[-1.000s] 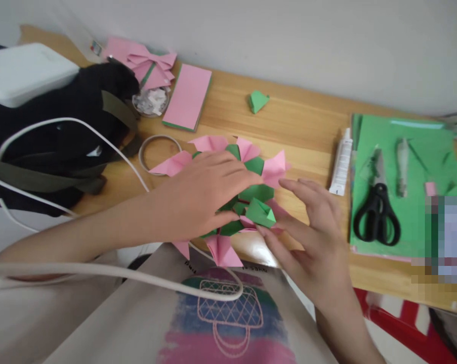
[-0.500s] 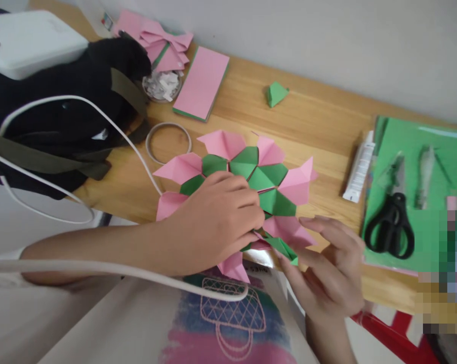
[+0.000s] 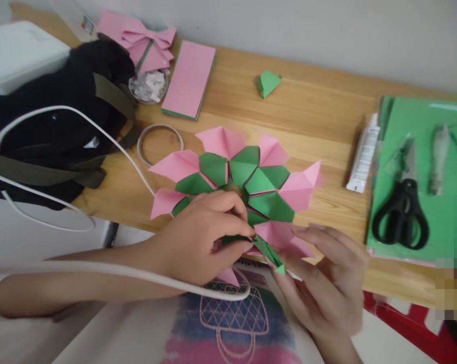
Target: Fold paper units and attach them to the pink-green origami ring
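Observation:
A ring-shaped folded paper flower (image 3: 268,182), green toward the middle with pink outer petals, lies at the table's near edge. Over its near left side is my left hand (image 3: 209,237), thumb and forefinger pinched on the inner end of a narrow green folded paper piece (image 3: 268,254). My right hand (image 3: 323,278) is at the flower's near right, its thumb and fingers closed around that piece's outer end and a pink petal (image 3: 283,237). The hands cover part of the flower's near side.
Black scissors (image 3: 401,212) and a cutter lie on green paper packs (image 3: 452,212) at right, beside a white tube (image 3: 364,154). Behind are a small green folded piece (image 3: 268,83), a pink paper stack (image 3: 190,78), a tape ring (image 3: 160,144) and a black bag (image 3: 61,136). A white cable (image 3: 144,275) crosses my left arm.
My left hand has drawn back toward me, with thumb and forefinger now pinched at the green piece's inner end. That piece looks narrower and tilts more downward. The view has shifted slightly.

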The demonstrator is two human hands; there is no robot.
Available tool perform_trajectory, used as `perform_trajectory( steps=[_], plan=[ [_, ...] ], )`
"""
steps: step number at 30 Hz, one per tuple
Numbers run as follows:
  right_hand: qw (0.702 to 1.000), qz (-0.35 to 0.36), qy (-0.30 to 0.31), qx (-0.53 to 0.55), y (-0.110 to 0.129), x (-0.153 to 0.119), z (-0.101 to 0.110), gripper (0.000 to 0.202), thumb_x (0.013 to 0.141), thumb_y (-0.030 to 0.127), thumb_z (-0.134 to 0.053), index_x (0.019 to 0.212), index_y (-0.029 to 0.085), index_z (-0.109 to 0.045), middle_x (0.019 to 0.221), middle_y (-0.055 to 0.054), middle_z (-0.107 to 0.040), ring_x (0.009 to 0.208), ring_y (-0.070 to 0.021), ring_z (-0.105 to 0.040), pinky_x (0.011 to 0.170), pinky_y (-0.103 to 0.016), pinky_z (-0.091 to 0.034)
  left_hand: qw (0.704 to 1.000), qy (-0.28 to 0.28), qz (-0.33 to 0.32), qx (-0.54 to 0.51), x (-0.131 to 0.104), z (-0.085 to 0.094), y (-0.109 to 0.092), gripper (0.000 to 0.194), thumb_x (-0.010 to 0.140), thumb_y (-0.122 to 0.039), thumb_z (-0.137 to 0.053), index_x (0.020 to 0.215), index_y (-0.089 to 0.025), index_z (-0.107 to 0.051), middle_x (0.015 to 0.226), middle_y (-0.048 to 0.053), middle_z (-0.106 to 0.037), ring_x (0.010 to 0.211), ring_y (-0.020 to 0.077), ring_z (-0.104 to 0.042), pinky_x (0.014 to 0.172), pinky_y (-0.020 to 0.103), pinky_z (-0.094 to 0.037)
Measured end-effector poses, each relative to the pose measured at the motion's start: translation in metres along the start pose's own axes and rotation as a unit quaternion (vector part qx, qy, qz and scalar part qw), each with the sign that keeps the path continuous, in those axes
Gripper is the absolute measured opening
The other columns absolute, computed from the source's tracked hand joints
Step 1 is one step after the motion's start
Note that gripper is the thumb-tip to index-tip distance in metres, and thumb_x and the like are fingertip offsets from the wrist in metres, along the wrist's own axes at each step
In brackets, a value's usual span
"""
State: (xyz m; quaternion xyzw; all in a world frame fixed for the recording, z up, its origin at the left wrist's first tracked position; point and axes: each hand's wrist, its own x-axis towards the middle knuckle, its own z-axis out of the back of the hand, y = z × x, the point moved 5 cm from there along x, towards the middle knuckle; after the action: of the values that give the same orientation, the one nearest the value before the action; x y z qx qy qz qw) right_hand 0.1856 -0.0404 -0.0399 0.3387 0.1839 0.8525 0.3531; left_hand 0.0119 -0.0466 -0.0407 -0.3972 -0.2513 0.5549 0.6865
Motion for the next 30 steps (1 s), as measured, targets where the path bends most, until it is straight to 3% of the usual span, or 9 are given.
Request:
perform_trajectory(
  steps=[6, 11, 16, 21, 23, 26, 30],
  plan=[
    [0.996, -0.087, 0.021, 0.016, -0.002, 0.016, -0.003, 0.013, 0.08, 0.012, -0.069, 0.079, 0.022, -0.061, 0.109, -0.007, -0.062, 0.102, -0.0256, -0.058, 0.087, -0.044, -0.048, 0.994, 0.057, 0.094, -0.027, 0.013, 0.004, 0.008, 0.013, 0.085, -0.02, -0.06, 0.083, -0.02, -0.072, 0.083, -0.001, -0.062, 0.072, 0.0106, -0.061, 0.069, 0.023, -0.048],
    [0.993, -0.097, 0.065, 0.0, -0.003, 0.034, -0.006, 0.02, 0.083, 0.018, -0.064, 0.066, 0.02, -0.054, 0.112, -0.01, -0.061, 0.105, -0.0282, -0.056, 0.087, -0.046, -0.047, 0.988, 0.087, 0.12, -0.044, 0.023, 0.006, 0.014, 0.013, 0.084, -0.018, -0.059, 0.082, -0.018, -0.072, 0.084, 0.001, -0.071, 0.076, 0.0137, -0.065, 0.071, 0.026, -0.05],
    [0.992, -0.071, 0.091, -0.044, -0.001, 0.048, -0.01, 0.023, 0.084, 0.018, -0.059, 0.061, 0.02, -0.056, 0.114, -0.012, -0.061, 0.108, -0.0314, -0.054, 0.087, -0.051, -0.046, 0.982, 0.07, 0.159, -0.081, 0.02, 0.008, 0.017, 0.01, 0.082, -0.024, -0.061, 0.08, -0.018, -0.069, 0.08, 0.001, -0.075, 0.074, 0.0159, -0.069, 0.068, 0.027, -0.054],
    [0.991, -0.039, 0.127, -0.034, -0.004, 0.064, -0.02, 0.026, 0.078, 0.016, -0.066, 0.053, 0.019, -0.058, 0.113, -0.01, -0.064, 0.112, -0.0312, -0.052, 0.089, -0.049, -0.047, 0.978, -0.005, 0.175, -0.113, 0.017, 0.02, 0.021, 0.014, 0.075, -0.021, -0.067, 0.086, -0.016, -0.062, 0.084, 0.004, -0.074, 0.08, 0.0168, -0.071, 0.076, 0.031, -0.058],
    [0.984, -0.045, 0.169, -0.028, -0.003, 0.074, -0.027, 0.026, 0.075, 0.016, -0.071, 0.051, 0.018, -0.059, 0.114, -0.01, -0.064, 0.113, -0.0319, -0.052, 0.091, -0.05, -0.046, 0.974, 0.021, 0.168, -0.151, 0.02, 0.022, 0.025, 0.023, 0.071, -0.021, -0.071, 0.09, -0.016, -0.061, 0.088, 0.004, -0.073, 0.083, 0.0173, -0.071, 0.078, 0.032, -0.058],
    [0.97, -0.058, 0.232, -0.045, 0.005, 0.092, -0.036, 0.025, 0.079, 0.018, -0.069, 0.054, 0.016, -0.064, 0.114, -0.011, -0.063, 0.115, -0.0325, -0.05, 0.096, -0.051, -0.043, 0.955, 0.112, 0.185, -0.201, 0.027, 0.022, 0.036, 0.023, 0.066, -0.021, -0.075, 0.085, -0.016, -0.063, 0.085, 0.003, -0.073, 0.081, 0.0189, -0.07, 0.074, 0.031, -0.057],
    [0.963, -0.039, 0.262, -0.053, 0.024, 0.113, -0.035, 0.024, 0.088, 0.017, -0.061, 0.065, 0.013, -0.067, 0.117, -0.014, -0.063, 0.119, -0.0305, -0.05, 0.101, -0.047, -0.038, 0.945, 0.109, 0.166, -0.261, 0.038, 0.036, 0.047, 0.021, 0.061, -0.017, -0.08, 0.079, -0.014, -0.07, 0.074, 0.001, -0.073, 0.072, 0.0154, -0.069, 0.072, 0.026, -0.054]
  ],
)
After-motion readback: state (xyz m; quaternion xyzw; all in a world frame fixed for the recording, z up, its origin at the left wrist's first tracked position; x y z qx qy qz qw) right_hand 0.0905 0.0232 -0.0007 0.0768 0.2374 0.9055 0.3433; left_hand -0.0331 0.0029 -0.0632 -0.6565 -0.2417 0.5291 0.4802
